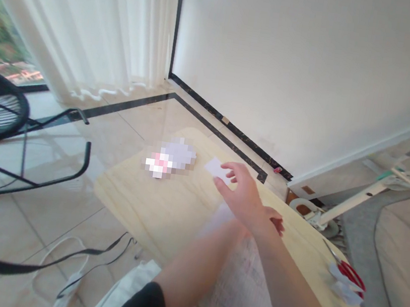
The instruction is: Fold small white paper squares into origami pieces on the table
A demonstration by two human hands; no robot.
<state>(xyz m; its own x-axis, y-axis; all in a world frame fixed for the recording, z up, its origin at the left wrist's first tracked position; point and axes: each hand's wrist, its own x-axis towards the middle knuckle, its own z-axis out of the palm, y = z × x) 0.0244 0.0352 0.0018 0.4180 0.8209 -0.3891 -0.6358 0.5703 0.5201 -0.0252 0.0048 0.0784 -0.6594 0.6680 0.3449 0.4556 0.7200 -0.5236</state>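
My right hand [240,186] is over the wooden table, thumb and fingers apart and curved around the near end of a small white piece of paper [213,166]. Whether the fingertips touch the paper I cannot tell. My arms cross: the left forearm passes under the right one, and my left hand [276,222] shows only in part beyond it, its fingers loosely spread near the table's far edge. No object shows in it. A pixelated white and pink item [172,158] lies left of the paper. Beneath my arms is a pale sheet with faint pinkish marks [240,280].
Red-handled scissors [350,275] and paper scraps [349,293] lie at the right end of the light wooden table [137,200]. A black-framed chair [2,104] stands left. A power strip [69,289] and black strap [40,267] are low left. Grey cushioned seating [394,246] is right.
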